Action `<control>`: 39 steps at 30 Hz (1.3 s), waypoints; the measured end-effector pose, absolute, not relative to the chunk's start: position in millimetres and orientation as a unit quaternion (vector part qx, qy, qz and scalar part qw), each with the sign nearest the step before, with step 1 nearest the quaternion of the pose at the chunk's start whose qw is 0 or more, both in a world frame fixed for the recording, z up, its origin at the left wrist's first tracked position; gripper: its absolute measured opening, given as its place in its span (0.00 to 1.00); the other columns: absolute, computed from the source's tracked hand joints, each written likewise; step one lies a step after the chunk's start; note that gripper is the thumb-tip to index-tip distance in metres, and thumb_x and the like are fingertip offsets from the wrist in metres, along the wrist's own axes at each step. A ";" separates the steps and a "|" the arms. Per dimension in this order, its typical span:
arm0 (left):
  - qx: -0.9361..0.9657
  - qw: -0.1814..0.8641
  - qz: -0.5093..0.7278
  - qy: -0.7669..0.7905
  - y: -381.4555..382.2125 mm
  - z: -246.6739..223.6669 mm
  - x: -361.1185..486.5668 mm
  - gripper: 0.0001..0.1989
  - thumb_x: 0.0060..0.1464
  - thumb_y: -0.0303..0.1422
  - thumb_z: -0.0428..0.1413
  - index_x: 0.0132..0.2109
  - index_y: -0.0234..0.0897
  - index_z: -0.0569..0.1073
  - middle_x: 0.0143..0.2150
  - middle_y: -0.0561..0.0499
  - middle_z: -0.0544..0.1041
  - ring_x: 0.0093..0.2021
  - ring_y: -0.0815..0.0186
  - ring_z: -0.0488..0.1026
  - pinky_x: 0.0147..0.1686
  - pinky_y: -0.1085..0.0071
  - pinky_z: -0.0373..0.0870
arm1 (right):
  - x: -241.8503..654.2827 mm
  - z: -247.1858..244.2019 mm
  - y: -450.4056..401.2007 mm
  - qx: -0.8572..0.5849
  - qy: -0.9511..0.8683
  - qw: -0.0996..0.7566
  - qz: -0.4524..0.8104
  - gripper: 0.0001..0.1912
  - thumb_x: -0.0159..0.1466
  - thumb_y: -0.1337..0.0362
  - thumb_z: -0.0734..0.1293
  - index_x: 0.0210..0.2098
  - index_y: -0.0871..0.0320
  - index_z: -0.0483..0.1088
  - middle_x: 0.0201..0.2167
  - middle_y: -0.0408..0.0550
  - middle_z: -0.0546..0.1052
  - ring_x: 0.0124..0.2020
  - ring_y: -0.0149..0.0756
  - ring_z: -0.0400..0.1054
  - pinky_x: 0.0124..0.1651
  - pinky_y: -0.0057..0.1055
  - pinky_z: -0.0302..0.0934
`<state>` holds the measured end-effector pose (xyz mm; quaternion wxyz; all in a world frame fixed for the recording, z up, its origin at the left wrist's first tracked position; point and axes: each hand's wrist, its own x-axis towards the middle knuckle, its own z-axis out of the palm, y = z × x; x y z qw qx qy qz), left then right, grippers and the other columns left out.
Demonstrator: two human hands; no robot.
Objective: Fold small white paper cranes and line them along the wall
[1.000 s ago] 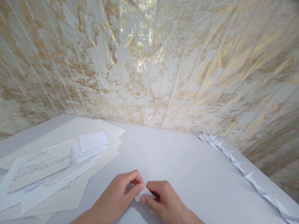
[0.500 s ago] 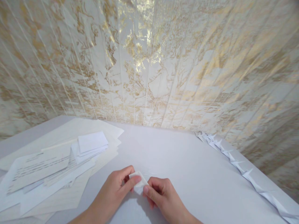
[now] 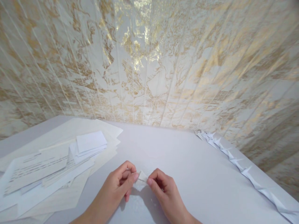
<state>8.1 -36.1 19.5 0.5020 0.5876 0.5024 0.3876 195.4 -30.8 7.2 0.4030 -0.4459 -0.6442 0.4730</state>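
Note:
Between my two hands is a small folded piece of white paper, raised a little above the white table. My left hand pinches its left side with thumb and forefinger, the other fingers curled underneath. On the right edge of the paper, my right hand has its thumb and forefinger pressed together. The folds point up at the top; the finer creases are too small to make out.
To the left lie loose paper sheets, a printed sheet and a small stack of cut white paper. A row of folded paper pieces runs along the right edge. Behind the table hangs a white and gold curtain.
My hands have moved slightly apart, the right one a little up. The folded paper has turned, and less of it is covered by my left thumb.

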 end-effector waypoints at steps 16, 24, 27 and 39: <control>0.733 0.349 0.359 0.461 -38.3 28.2 14.9 0.11 0.57 0.33 0.53 0.28 0.40 0.61 0.32 0.56 0.65 0.36 0.65 0.65 0.37 0.71 0.60 | 194.3 10.6 -34.0 -0.348 -0.734 0.478 0.334 0.13 0.67 0.58 0.62 0.49 0.55 0.65 0.44 0.50 0.70 0.45 0.38 0.65 0.47 0.32 0.61; 0.763 0.315 0.327 0.459 -45.1 34.6 23.1 0.11 0.53 0.24 0.52 0.27 0.41 0.61 0.32 0.57 0.72 0.38 0.65 0.69 0.39 0.71 0.62 | 194.0 20.7 -39.0 -0.353 -0.763 0.460 0.287 0.05 0.61 0.70 0.61 0.34 0.53 0.63 0.31 0.43 0.69 0.37 0.37 0.64 0.41 0.33 0.58; 0.746 0.342 0.330 0.467 -43.3 40.6 18.7 0.08 0.56 0.28 0.54 0.29 0.41 0.65 0.35 0.57 0.74 0.40 0.65 0.71 0.43 0.70 0.63 | 197.6 19.6 -37.1 -0.348 -0.775 0.451 0.272 0.06 0.59 0.71 0.60 0.33 0.53 0.62 0.31 0.43 0.68 0.36 0.38 0.63 0.43 0.36 0.57; 0.701 0.396 0.273 0.527 -29.7 53.3 5.7 0.07 0.55 0.35 0.55 0.29 0.40 0.70 0.30 0.58 0.74 0.34 0.64 0.71 0.40 0.70 0.62 | 200.2 16.6 -25.6 -0.402 -0.767 0.392 0.311 0.09 0.64 0.67 0.64 0.27 0.55 0.68 0.27 0.43 0.71 0.34 0.36 0.65 0.43 0.36 0.56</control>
